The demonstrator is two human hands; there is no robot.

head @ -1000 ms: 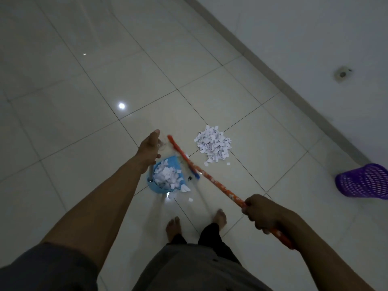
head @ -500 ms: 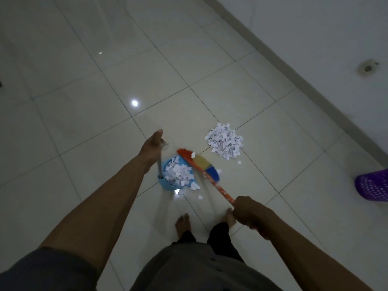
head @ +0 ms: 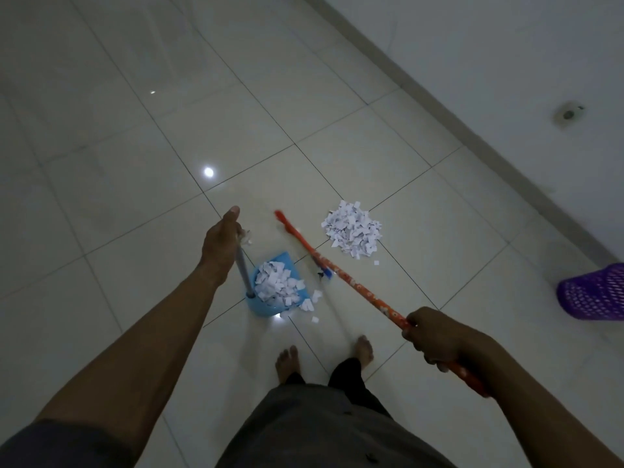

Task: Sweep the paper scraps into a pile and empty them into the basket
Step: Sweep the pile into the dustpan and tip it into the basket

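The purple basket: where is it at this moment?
In the head view the purple basket is at the right edge, on the floor, right of the paper pile.

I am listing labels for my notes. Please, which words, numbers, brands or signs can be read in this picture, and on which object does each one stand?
No text can be read in this view.
On the broom handle: pale marks along the orange wrap, too blurred to tell letters from pattern.
On the paper scraps, on the floor and in the dustpan: any print is too small to tell.
On the purple basket: no label shows.
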